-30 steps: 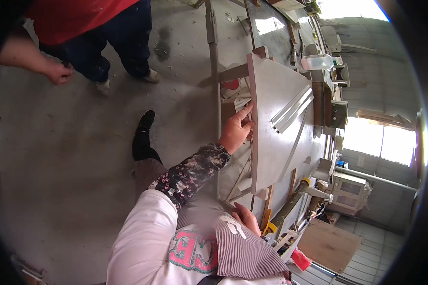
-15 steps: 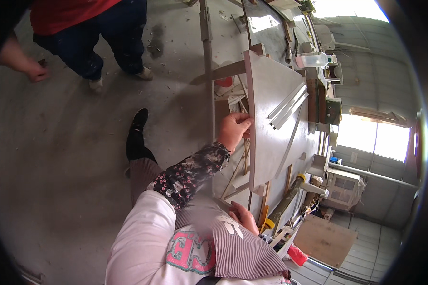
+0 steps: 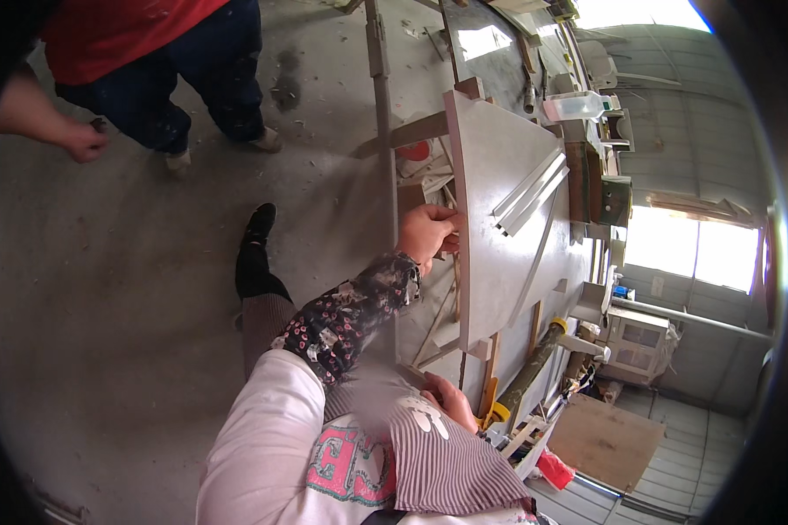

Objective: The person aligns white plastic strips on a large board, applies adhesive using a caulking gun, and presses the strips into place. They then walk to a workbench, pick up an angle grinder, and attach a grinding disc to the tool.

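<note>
A pale, smooth board [image 3: 503, 184] with a thick front edge lies across wooden supports in front of me. My left hand [image 3: 426, 233], in a dark floral sleeve, is at the middle of that edge. Its fingers are pinched together and their tips meet the edge; anything small between them is hidden. My right hand [image 3: 451, 402] is low by the striped apron [image 3: 455, 464], near the board's lower corner. Its fingers are partly covered, so its grip does not show. Light metal strips [image 3: 534, 194] lie on top of the board.
A caulking gun [image 3: 531, 372] with yellow ends rests beside the board. Behind it stand a clear plastic bottle [image 3: 576, 107] and a dark green box [image 3: 615, 201]. A co-worker in a red top [image 3: 123, 31] and dark trousers stands at the upper left.
My left hand has shifted slightly left along with a small turn of the wrist, fingertips still at the edge. The co-worker's hand has moved slightly right. My right hand looks the same.
</note>
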A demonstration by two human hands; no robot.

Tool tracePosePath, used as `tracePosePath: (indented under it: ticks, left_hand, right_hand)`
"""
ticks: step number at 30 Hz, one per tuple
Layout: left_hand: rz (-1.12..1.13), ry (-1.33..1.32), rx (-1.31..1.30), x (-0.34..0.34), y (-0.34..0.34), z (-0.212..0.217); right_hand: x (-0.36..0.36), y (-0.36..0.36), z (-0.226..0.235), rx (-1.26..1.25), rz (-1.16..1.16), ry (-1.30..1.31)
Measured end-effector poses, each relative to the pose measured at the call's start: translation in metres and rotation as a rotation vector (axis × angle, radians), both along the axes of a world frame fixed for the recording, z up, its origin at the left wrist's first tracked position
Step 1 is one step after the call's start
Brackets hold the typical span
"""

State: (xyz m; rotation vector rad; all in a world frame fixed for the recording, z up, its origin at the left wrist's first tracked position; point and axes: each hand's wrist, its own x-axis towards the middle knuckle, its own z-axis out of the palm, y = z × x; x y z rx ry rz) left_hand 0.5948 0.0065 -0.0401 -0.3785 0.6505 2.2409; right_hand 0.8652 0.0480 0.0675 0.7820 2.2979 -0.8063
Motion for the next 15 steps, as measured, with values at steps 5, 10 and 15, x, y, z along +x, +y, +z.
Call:
tracePosePath:
  ticks: [5, 10, 15]
  left_hand:
    - [-0.016, 0.028, -0.031, -0.0001, -0.0014, 0.0009]
    - [-0.049, 0.038, -0.041, -0.0008, 0.0003, -0.0027]
    - [-0.018, -0.003, -0.030, 0.0010, 0.0014, -0.0020]
  right_hand:
    - [-0.0045, 0.0008, -0.0014, -0.011, 0.047, -0.007]
    - [-0.0047, 0.0007, -0.0028, -0.004, 0.048, 0.004]
    - [-0.0002, 0.0003, -0.0045, 0.001, 0.034, 0.001]
